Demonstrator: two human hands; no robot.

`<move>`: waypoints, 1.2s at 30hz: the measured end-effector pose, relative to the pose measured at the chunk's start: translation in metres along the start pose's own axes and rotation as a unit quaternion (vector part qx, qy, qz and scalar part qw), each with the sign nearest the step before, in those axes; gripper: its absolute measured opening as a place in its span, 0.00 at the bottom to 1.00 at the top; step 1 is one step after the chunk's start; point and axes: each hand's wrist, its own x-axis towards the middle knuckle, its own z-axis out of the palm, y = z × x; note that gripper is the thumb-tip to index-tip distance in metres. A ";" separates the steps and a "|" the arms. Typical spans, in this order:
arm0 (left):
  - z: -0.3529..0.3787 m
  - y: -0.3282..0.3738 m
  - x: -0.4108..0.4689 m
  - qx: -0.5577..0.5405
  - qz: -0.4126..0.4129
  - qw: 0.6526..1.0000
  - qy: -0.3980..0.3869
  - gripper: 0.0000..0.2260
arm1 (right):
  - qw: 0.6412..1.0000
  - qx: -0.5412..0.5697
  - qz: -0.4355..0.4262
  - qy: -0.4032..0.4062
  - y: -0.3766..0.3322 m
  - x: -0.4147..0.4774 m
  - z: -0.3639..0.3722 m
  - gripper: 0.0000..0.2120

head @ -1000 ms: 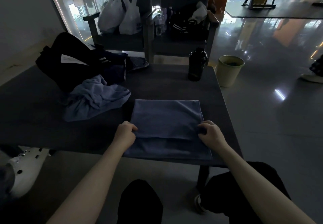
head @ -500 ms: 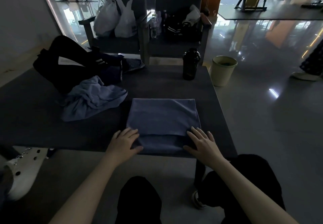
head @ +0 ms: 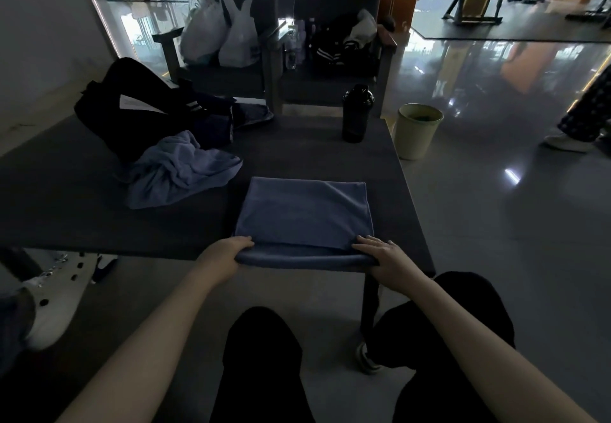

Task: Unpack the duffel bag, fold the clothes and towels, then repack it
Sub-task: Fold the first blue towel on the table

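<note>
A blue towel (head: pixel 304 214) lies folded flat at the near edge of the dark table (head: pixel 82 211). My left hand (head: pixel 224 255) grips the towel's near left corner, fingers curled over the thick edge. My right hand (head: pixel 385 257) holds the near right corner, fingers on top and thumb under the fold. A second, crumpled blue towel (head: pixel 178 171) lies to the left. Behind it sits the black duffel bag (head: pixel 129 108), open, with dark clothes (head: pixel 215 122) spilling from it.
A black shaker bottle (head: pixel 357 113) stands at the table's far right. A pale bin (head: pixel 418 130) is on the floor beyond the table. Two chairs behind hold white plastic bags (head: pixel 221 36) and dark clothing (head: pixel 344 46). Someone's white shoe (head: pixel 49 307) is at the left.
My hands went from pressing the upper layer, to lying flat on the towel, to gripping its near corners at the table's edge. The camera tilted down slightly.
</note>
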 end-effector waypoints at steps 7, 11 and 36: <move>-0.024 0.012 -0.001 -0.144 -0.078 0.984 0.074 0.05 | 0.967 0.173 0.090 0.161 -0.005 0.004 -0.011 0.09; -0.029 0.004 -0.001 -0.167 -0.083 0.982 0.004 0.07 | 0.965 0.123 0.123 0.194 -0.010 0.013 -0.014 0.16; -0.034 0.006 0.100 -0.370 -0.097 0.915 0.125 0.06 | 0.903 0.318 0.236 0.169 -0.009 0.119 -0.036 0.10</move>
